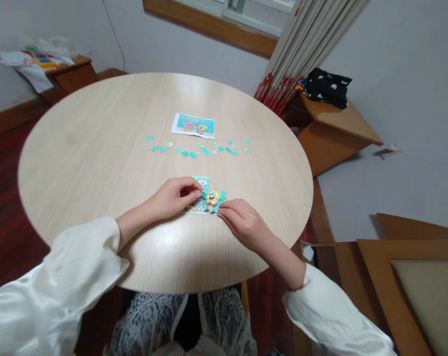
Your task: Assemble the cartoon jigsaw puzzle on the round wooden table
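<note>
- No text, number or brand can be read anywhere.
- On the printed picture point(193, 125), at the far side of the round table point(98, 163), only cartoon figures are seen.
- On the part-built puzzle point(209, 200), at the table's near edge, no lettering is made out.

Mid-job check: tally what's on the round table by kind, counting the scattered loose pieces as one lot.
Reference picture: 1
Lot of loose turquoise pieces: 1 (too small to count singly)
Partly joined puzzle: 1
Hands on the puzzle: 2, left hand and right hand
Total: 5
</note>
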`<state>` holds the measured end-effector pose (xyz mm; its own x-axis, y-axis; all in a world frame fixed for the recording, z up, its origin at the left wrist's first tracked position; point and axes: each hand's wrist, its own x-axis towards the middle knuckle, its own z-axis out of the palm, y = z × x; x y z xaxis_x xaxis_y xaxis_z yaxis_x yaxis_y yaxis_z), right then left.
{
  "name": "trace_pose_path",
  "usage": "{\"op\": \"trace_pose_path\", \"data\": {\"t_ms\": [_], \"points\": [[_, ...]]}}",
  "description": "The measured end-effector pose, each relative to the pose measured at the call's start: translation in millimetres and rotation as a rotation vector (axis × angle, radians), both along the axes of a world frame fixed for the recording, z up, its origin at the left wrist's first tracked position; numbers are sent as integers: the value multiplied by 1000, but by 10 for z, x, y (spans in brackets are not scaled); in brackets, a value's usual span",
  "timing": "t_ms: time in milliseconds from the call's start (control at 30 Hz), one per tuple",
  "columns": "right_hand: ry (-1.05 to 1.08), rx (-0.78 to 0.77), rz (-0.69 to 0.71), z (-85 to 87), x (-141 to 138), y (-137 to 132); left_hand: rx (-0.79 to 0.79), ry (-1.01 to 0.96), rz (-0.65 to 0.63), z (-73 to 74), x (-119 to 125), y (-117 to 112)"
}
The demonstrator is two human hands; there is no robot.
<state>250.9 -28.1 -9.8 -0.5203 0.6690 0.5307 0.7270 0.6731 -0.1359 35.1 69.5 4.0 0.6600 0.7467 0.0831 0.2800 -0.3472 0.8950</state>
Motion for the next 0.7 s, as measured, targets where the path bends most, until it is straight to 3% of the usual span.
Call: {"op": "trace_pose_path", "data": {"t_ms": [700], "points": [[13,-20,54,24,1,2,23,35,0,7,16,-19]]}}
